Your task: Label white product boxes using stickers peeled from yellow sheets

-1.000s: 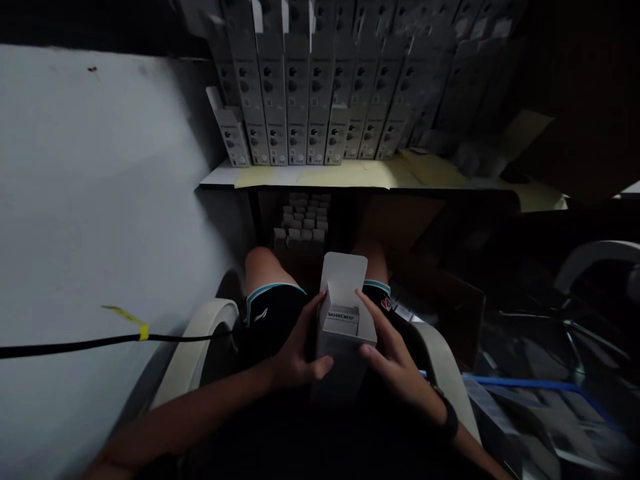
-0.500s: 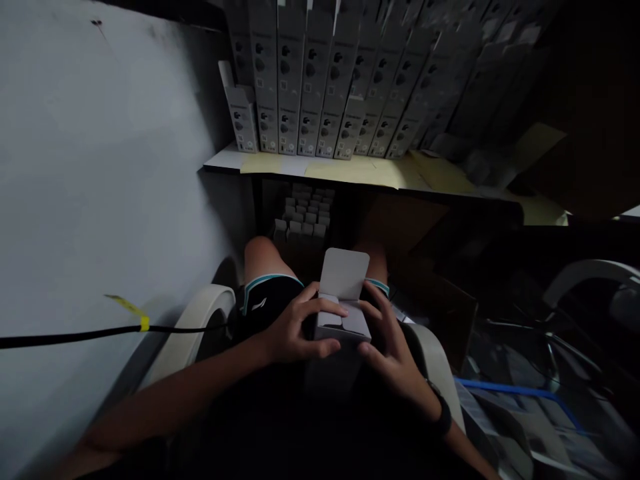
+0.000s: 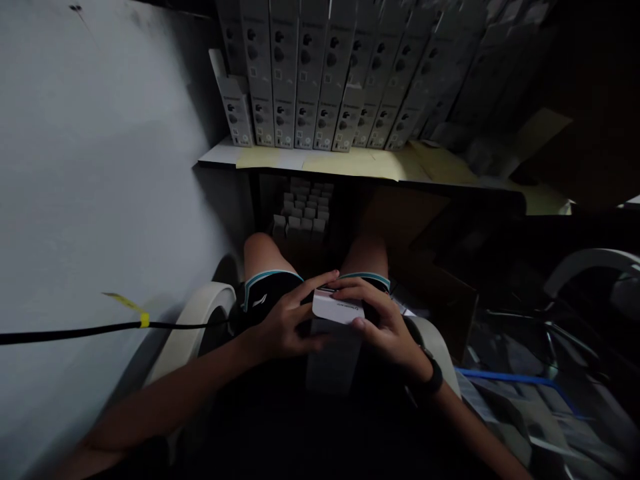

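- Pointing its flap end upward, the white box (image 3: pixel 334 340) is lower than the bench (image 3: pixel 350 162) and on its near side.
- Its long axis runs roughly upright; the printed flap (image 3: pixel 336 309) lies over the top, rounded free edge away from the bench.
- Right hand (image 3: pixel 384 321): its grip grasps the box top, fingers over the bench-side edge, thumb near the opposite edge.
- Left hand (image 3: pixel 289 325): beside the box; whether its grip presses, I cannot tell.
- Printed boxes (image 3: pixel 305 124) stand along the bench; small cartons (image 3: pixel 303 212) sit below it.
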`<action>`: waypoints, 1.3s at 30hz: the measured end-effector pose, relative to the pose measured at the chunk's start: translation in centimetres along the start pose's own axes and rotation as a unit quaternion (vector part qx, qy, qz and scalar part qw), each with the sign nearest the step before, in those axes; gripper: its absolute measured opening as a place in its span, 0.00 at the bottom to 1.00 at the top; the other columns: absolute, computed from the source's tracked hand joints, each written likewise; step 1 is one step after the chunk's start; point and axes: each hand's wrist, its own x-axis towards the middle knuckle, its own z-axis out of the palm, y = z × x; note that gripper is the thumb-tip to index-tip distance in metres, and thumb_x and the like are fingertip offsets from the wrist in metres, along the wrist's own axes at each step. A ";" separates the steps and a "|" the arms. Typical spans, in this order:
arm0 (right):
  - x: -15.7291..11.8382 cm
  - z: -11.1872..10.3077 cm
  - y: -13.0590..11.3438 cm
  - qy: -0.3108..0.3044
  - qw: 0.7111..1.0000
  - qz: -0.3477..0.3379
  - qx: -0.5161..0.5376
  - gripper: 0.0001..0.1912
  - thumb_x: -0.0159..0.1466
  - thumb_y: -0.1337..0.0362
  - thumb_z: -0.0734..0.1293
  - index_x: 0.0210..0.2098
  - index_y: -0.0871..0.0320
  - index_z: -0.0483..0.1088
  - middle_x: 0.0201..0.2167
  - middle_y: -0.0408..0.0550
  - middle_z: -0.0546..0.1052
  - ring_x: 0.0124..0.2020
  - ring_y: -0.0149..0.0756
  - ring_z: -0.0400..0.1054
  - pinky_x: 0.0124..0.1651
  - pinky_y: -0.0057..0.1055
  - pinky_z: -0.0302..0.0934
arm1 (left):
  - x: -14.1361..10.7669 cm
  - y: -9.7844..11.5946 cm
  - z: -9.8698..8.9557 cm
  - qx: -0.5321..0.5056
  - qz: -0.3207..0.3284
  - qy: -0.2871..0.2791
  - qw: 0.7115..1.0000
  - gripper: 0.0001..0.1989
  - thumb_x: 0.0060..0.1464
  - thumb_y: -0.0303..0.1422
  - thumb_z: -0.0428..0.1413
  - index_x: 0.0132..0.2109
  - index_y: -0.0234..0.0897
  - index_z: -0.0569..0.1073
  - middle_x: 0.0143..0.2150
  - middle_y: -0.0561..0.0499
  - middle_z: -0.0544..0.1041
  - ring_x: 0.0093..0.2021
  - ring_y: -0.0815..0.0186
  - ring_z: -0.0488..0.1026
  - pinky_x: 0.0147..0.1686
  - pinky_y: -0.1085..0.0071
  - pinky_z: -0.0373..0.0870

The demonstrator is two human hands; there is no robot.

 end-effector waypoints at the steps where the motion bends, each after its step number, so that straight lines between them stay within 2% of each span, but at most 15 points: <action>1: -0.1 0.0 0.1 0.011 1.000 -0.017 -0.005 0.18 0.67 0.53 0.66 0.53 0.53 0.73 0.52 0.50 0.74 0.55 0.41 0.68 0.56 0.37 0.62 | 0.0 0.2 0.3 -0.038 0.006 0.028 0.999 0.29 0.52 0.36 0.64 0.58 0.38 0.63 0.68 0.36 0.59 0.67 0.52 0.62 0.64 0.54 0.67; 3: -0.1 0.1 0.3 0.025 0.999 -0.033 -0.015 0.18 0.66 0.56 0.68 0.53 0.53 0.73 0.50 0.50 0.76 0.53 0.40 0.70 0.55 0.37 0.64 | 0.0 0.6 0.8 -0.144 -0.007 0.092 0.985 0.30 0.51 0.38 0.65 0.55 0.40 0.58 0.62 0.38 0.67 0.66 0.53 0.64 0.64 0.49 0.65; 5: -0.1 0.1 0.4 0.029 0.999 -0.038 -0.023 0.18 0.64 0.57 0.70 0.53 0.54 0.73 0.49 0.51 0.77 0.52 0.41 0.72 0.54 0.38 0.65 | 0.1 1.1 1.1 -0.222 -0.064 0.129 0.964 0.29 0.53 0.41 0.63 0.54 0.41 0.56 0.57 0.41 0.73 0.64 0.54 0.67 0.64 0.46 0.64; 7: -0.1 0.2 0.5 0.031 0.998 -0.042 -0.034 0.19 0.63 0.58 0.71 0.53 0.55 0.73 0.50 0.52 0.77 0.53 0.43 0.72 0.54 0.40 0.66 | 0.4 1.6 0.9 -0.223 -0.128 0.129 0.958 0.22 0.57 0.40 0.60 0.53 0.39 0.62 0.53 0.43 0.75 0.62 0.57 0.70 0.63 0.49 0.66; 9: -0.2 0.3 0.5 0.034 0.997 -0.052 -0.044 0.20 0.63 0.60 0.70 0.54 0.56 0.72 0.50 0.52 0.77 0.53 0.44 0.72 0.54 0.42 0.67 | 0.8 2.1 0.6 -0.184 -0.160 0.116 0.963 0.14 0.58 0.35 0.58 0.50 0.36 0.69 0.52 0.44 0.76 0.59 0.59 0.72 0.62 0.54 0.69; 11: -0.3 0.5 0.5 0.032 0.997 -0.057 -0.048 0.19 0.64 0.63 0.69 0.55 0.55 0.72 0.51 0.52 0.77 0.53 0.44 0.71 0.55 0.43 0.66 | 1.1 2.6 0.4 -0.152 -0.158 0.114 0.969 0.10 0.58 0.29 0.58 0.47 0.35 0.73 0.50 0.46 0.77 0.58 0.60 0.73 0.61 0.56 0.70; 15: -0.5 0.7 0.3 0.034 0.997 -0.052 -0.045 0.17 0.66 0.66 0.66 0.55 0.54 0.72 0.52 0.51 0.76 0.55 0.43 0.70 0.59 0.45 0.64 | 1.2 3.0 0.5 -0.156 -0.161 0.141 0.964 0.08 0.57 0.24 0.58 0.45 0.35 0.74 0.48 0.48 0.77 0.57 0.63 0.74 0.61 0.58 0.71; 17: -0.5 0.7 0.1 0.040 0.998 -0.029 -0.038 0.16 0.67 0.65 0.66 0.54 0.53 0.73 0.52 0.50 0.76 0.57 0.43 0.69 0.60 0.45 0.63 | 1.2 3.0 0.5 -0.154 -0.176 0.149 0.961 0.07 0.57 0.24 0.58 0.43 0.35 0.74 0.47 0.48 0.77 0.55 0.64 0.75 0.60 0.60 0.72; 21: -0.3 0.5 -0.3 0.035 0.999 0.018 0.004 0.14 0.69 0.66 0.65 0.52 0.51 0.75 0.52 0.48 0.77 0.57 0.41 0.69 0.61 0.45 0.63 | 1.2 3.0 0.3 -0.130 -0.173 0.129 0.968 0.04 0.57 0.23 0.58 0.40 0.34 0.73 0.46 0.50 0.77 0.53 0.67 0.75 0.58 0.65 0.73; 28: -0.1 -0.1 -0.2 0.024 1.000 0.019 -0.004 0.13 0.69 0.67 0.65 0.51 0.52 0.76 0.52 0.48 0.77 0.56 0.40 0.71 0.61 0.44 0.65 | 1.1 3.4 0.0 -0.041 -0.159 0.057 0.985 0.16 0.63 0.24 0.50 0.54 0.39 0.74 0.54 0.49 0.73 0.58 0.70 0.70 0.60 0.69 0.68; 33: -0.2 0.1 -0.4 0.038 0.998 0.043 -0.016 0.13 0.70 0.65 0.64 0.51 0.51 0.77 0.52 0.47 0.78 0.55 0.40 0.72 0.61 0.44 0.65 | 1.0 3.2 0.3 -0.038 -0.160 0.056 0.985 0.16 0.64 0.25 0.50 0.55 0.39 0.74 0.55 0.48 0.73 0.58 0.69 0.70 0.60 0.68 0.68; 37: -0.2 0.2 -0.7 0.061 0.997 0.043 -0.003 0.13 0.70 0.64 0.64 0.49 0.50 0.78 0.49 0.47 0.79 0.54 0.40 0.73 0.60 0.45 0.66 | 0.7 3.1 0.3 -0.040 -0.121 0.047 0.991 0.16 0.64 0.27 0.50 0.57 0.38 0.73 0.57 0.46 0.71 0.61 0.66 0.68 0.62 0.65 0.67; 39: -0.3 0.1 -0.8 0.051 0.998 0.031 -0.011 0.14 0.70 0.65 0.64 0.50 0.49 0.77 0.50 0.47 0.79 0.55 0.40 0.72 0.60 0.46 0.65 | 0.6 3.1 0.3 -0.035 -0.107 0.047 0.993 0.18 0.63 0.26 0.51 0.58 0.38 0.72 0.57 0.45 0.71 0.61 0.65 0.67 0.62 0.64 0.67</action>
